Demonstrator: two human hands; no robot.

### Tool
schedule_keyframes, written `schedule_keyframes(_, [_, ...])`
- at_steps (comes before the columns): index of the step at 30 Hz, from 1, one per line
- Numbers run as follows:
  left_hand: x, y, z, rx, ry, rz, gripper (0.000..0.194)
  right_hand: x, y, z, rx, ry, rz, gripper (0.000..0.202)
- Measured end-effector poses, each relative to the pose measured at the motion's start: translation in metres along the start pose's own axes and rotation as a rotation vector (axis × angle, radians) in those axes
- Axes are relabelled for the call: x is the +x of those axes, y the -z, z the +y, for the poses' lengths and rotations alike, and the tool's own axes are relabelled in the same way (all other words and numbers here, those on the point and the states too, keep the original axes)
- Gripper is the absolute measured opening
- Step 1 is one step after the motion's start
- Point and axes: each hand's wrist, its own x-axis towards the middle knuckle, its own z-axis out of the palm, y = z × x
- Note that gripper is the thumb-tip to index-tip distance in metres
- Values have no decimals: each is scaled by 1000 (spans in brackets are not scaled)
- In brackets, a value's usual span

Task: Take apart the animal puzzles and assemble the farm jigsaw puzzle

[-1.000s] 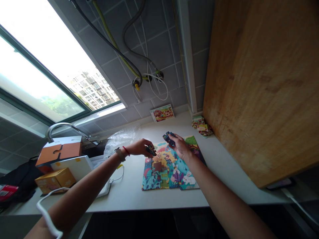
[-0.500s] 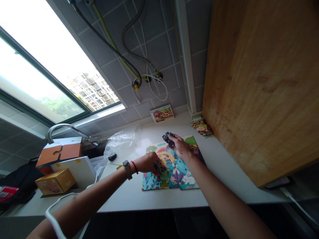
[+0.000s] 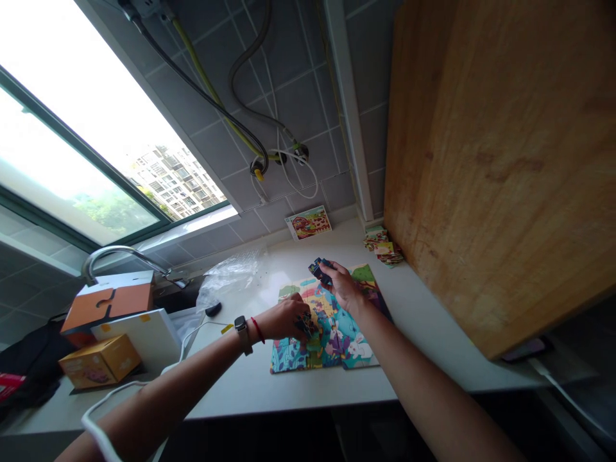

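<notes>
A colourful jigsaw puzzle with rabbits and plants lies flat on the white counter. Over its left part, my left hand is closed on dark puzzle pieces; the fingers partly hide them, and I cannot tell how many there are. My right hand is raised above the puzzle's upper middle, its fingers closed round a small stack of dark puzzle pieces. Both forearms cover parts of the puzzle's edges.
A farm picture card leans at the tiled wall. More puzzle pieces are heaped beside a tall wooden board. Left are clear plastic wrap, a black object, an orange box, a yellow box and a faucet.
The whole view has shifted slightly. My left hand stays low over the puzzle's left part, its fingers turned a little. My right hand keeps its stack of puzzle pieces.
</notes>
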Motion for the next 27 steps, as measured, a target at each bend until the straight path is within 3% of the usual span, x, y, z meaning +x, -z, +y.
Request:
schedule_keyframes(3, [-7, 5, 6, -56, 3, 38, 52, 0, 0, 0, -1, -3, 0, 30])
schedule_keyframes(8, [-26, 23, -1, -277, 59, -12, 54, -1, 1, 0, 1, 0, -11, 32])
schedule_keyframes(12, [-48, 26, -16, -499, 162, -182, 59, 1, 1, 1, 5, -3, -16, 32])
schedule_keyframes(14, [-56, 22, -24, -475, 180, -228, 60, 2, 1, 2, 6, -5, -15, 32])
schedule_keyframes(20, [-62, 5, -48, -422, 247, -164, 61, 4, 3, 4, 3, -7, -16, 29])
schedule_keyframes(27, [-54, -3, -56, -210, 115, -56, 63, 4, 2, 4, -3, -7, -2, 27])
